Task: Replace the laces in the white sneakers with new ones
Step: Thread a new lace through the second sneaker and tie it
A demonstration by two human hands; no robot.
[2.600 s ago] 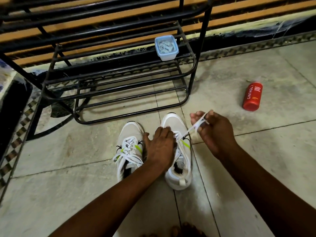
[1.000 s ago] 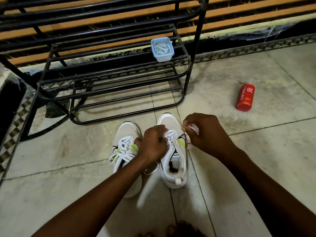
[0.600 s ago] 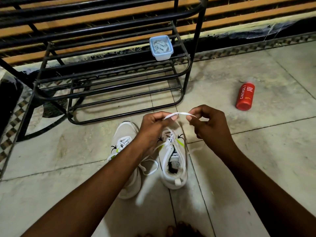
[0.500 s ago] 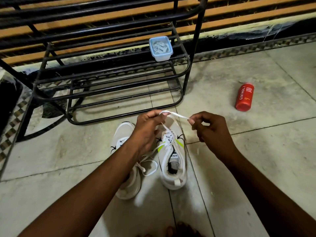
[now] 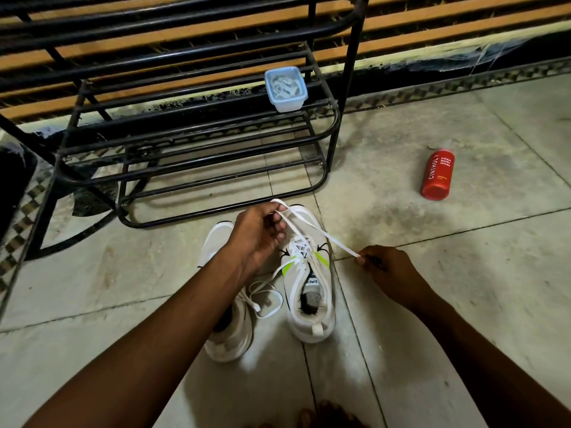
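2 white sneakers (image 5: 310,291) stand side by side on the tiled floor (image 5: 463,273), just before a black metal rack (image 5: 191,143). The left hand (image 5: 256,236) and right hand (image 5: 389,270) each pinch a white lace (image 5: 312,230) stretched above the right shoe. The left forearm hides much of the left shoe. A lidded box (image 5: 285,88) sits at the rack shelf's right end; a red bottle (image 5: 437,174) lies apart on the floor.
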